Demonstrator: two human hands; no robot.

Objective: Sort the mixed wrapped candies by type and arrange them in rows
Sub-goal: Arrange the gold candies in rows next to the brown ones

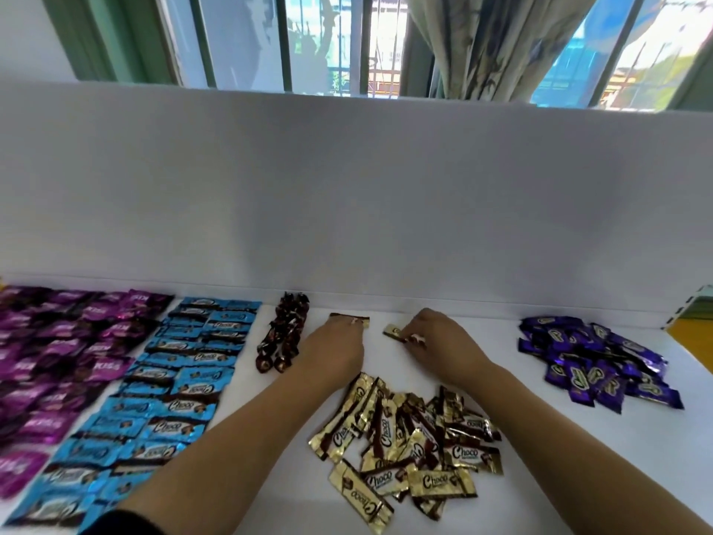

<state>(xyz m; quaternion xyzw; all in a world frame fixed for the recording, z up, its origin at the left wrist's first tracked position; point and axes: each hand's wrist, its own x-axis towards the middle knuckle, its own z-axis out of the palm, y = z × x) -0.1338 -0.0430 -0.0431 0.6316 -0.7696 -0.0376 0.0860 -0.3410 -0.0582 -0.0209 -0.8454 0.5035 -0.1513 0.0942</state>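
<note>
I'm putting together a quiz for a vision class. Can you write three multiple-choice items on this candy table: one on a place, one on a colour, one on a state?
1. Where do the unsorted gold candies lie?
A) in the middle, close to the person
B) at the far left edge
C) on the windowsill

2. What colour are the wrappers in the far-right heap?
A) red
B) violet
C) green

3. How are the blue candies set out?
A) in a loose heap
B) flat, in rows
C) inside a box

Answers:
1. A, since the gold pile sits in the middle, nearest the camera.
2. B, since every wrapper in that heap is deep violet.
3. B, since they lie side by side in lines running away from the person.
</note>
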